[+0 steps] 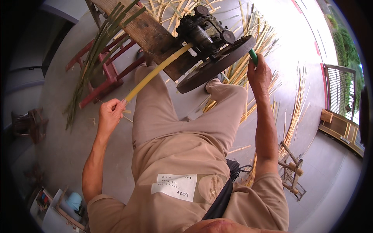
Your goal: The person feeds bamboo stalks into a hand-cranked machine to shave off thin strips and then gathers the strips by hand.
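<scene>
My left hand (110, 114) pinches the near end of a yellow bamboo strip (154, 74) between thumb and fingers. From there the strip slants up to a dark, greasy hand-cranked roller machine (204, 33), where its far end meets the rollers. The machine sits on the end of a thick wooden bench plank (151, 32). On its near side is a heavy iron flywheel (217, 65). My right hand (260, 76) is closed around the green crank handle (253, 57) at the wheel's rim.
Green bamboo strips (97, 55) hang across a red wooden stool (110, 77) at left. Split bamboo strips (256, 32) cover the floor behind the machine and beside my legs. At right stand a bundle of strips (295, 107) and a small wooden frame (291, 170).
</scene>
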Demonstrator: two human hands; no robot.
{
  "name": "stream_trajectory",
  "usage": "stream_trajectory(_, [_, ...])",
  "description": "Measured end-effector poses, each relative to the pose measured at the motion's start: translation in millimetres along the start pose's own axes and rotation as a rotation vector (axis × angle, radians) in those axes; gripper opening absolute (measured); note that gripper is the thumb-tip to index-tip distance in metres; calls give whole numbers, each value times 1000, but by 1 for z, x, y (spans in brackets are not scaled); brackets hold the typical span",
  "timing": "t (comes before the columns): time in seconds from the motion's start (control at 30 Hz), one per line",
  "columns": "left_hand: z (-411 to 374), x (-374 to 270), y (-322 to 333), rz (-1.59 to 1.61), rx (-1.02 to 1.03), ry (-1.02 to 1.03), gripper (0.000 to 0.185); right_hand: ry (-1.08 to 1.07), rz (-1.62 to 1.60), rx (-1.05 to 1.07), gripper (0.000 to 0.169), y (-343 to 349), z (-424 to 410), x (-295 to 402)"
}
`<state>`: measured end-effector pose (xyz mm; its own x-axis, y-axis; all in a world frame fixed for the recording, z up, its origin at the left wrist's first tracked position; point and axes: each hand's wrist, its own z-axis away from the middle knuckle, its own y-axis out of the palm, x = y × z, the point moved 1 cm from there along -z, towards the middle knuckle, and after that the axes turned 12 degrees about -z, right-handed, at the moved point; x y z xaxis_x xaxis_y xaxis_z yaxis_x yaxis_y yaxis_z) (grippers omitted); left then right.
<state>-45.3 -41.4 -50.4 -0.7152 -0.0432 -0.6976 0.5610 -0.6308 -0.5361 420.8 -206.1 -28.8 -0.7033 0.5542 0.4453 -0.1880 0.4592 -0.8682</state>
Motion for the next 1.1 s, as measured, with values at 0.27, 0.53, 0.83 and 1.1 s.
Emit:
stream_trajectory(0.27, [-7, -13, 5, 72, 10, 31, 33, 14, 130, 10, 21, 49, -20, -25])
stream_trajectory(0.53, [-25, -48, 13, 156, 52, 15, 23, 507, -904, 1176, 23, 93, 142, 63])
stream_trajectory(0.83, [-39, -9, 7, 103, 322, 94, 22, 113, 24, 521, 24, 145, 15, -134])
stream_trajectory(1.1, [-36, -32, 4, 133, 272, -18, 23, 120, -446, 674, 19, -1, 13, -8])
